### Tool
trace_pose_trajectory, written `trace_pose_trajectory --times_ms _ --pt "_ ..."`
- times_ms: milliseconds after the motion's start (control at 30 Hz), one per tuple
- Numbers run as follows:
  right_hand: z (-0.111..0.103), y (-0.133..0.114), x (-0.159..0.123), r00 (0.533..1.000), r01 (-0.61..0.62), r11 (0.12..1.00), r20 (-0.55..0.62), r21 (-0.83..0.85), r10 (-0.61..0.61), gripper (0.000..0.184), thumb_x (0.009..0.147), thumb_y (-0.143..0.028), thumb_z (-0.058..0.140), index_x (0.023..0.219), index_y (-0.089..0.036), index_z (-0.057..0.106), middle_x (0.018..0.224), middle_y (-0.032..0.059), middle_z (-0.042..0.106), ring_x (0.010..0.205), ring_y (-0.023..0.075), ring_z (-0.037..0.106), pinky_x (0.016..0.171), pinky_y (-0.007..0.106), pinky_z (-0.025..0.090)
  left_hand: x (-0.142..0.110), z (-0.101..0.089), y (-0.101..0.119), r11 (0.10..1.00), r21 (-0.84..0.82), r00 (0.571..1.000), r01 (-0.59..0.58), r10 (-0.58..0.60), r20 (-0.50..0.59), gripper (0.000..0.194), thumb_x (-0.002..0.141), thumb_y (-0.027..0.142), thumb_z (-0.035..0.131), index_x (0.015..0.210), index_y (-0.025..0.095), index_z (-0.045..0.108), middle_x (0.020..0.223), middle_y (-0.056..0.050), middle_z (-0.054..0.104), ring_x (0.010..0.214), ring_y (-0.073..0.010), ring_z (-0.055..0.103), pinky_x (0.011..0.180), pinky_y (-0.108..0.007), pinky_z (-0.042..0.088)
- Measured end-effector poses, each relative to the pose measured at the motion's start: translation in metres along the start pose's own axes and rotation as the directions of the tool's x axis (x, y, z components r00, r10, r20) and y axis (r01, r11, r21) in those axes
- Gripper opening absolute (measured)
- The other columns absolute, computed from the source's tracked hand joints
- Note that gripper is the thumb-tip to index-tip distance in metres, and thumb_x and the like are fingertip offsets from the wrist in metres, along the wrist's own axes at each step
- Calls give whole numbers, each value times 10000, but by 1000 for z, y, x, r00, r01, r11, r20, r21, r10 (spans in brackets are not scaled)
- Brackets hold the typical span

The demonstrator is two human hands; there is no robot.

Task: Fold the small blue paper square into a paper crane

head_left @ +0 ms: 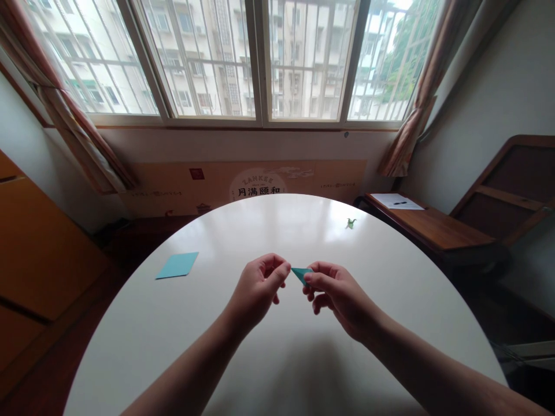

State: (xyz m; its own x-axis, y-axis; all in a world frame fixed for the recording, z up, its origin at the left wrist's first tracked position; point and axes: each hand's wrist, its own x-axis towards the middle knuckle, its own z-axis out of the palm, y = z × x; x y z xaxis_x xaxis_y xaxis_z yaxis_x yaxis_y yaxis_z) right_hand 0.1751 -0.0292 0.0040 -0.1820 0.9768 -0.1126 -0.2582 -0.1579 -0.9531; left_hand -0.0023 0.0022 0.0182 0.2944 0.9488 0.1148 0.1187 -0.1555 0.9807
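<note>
Both my hands are raised over the middle of a round white table (277, 358). Between them is a small folded piece of teal paper (300, 273). My right hand (336, 292) pinches it between thumb and forefinger, the other fingers curled. My left hand (260, 283) is curled too, its thumb and fingertips meeting at the paper's left tip. Most of the paper is hidden by my fingers.
A flat light-blue paper sheet (177, 264) lies on the table's left side. A tiny green folded paper figure (351, 223) stands at the far right of the table. A wooden side table with a white sheet and pen (396, 201) is at right, below the window.
</note>
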Motion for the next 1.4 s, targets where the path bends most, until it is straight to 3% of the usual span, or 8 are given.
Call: trace_pose_trajectory --times_ms 300,500,567,700,867,1267,1400 --pt "0 0 0 999 -25 1000 22 -17 25 209 716 -323 737 731 -151 621 659 17 609 593 113 521 502 211 400 2 0 1 997 -47 996 64 -61 64 253 744 384 667 713 142 604 605 9 560 509 -100 483 410 -194 409" --pt "-5 -2 3 1000 3 1000 -17 6 -2 202 718 -315 722 707 -155 598 662 13 607 593 111 516 502 213 403 8 -12 5 993 -86 993 86 -92 -70 239 724 368 672 695 146 587 599 13 530 552 -104 465 415 -170 383" --pt "-5 -2 3 1000 5 1000 -18 -5 -5 200 718 -315 717 707 -155 596 661 13 608 589 110 515 502 213 402 7 -12 6 993 -89 994 77 -83 -68 269 751 407 664 722 153 582 617 8 531 581 -120 479 410 -170 385" --pt "-3 0 3 999 -12 996 33 -91 15 188 712 -314 706 711 -157 602 656 16 617 589 115 531 506 215 408 3 -7 3 996 13 984 93 -94 151 301 768 441 678 809 152 608 665 -10 569 629 -154 536 405 -188 413" --pt "-1 -1 3 990 -56 975 112 -213 82 203 682 -332 705 680 -152 610 620 14 610 567 115 536 496 214 402 0 -8 3 980 139 913 142 -184 365 235 783 374 665 733 151 608 643 -8 588 540 -110 488 408 -177 377" --pt "-3 -4 2 977 -92 959 160 -269 139 128 634 -269 666 684 -156 634 584 10 633 548 120 562 493 208 399 3 -26 11 951 211 803 228 -306 511 78 709 248 624 712 170 624 587 23 557 501 -109 476 413 -189 382" --pt "-5 -10 3 988 -69 962 116 -264 103 110 618 -262 623 652 -158 623 561 6 620 515 108 535 485 209 392 6 -33 12 949 191 813 250 -313 491 43 673 216 600 667 174 600 573 20 548 493 -110 465 418 -196 382"
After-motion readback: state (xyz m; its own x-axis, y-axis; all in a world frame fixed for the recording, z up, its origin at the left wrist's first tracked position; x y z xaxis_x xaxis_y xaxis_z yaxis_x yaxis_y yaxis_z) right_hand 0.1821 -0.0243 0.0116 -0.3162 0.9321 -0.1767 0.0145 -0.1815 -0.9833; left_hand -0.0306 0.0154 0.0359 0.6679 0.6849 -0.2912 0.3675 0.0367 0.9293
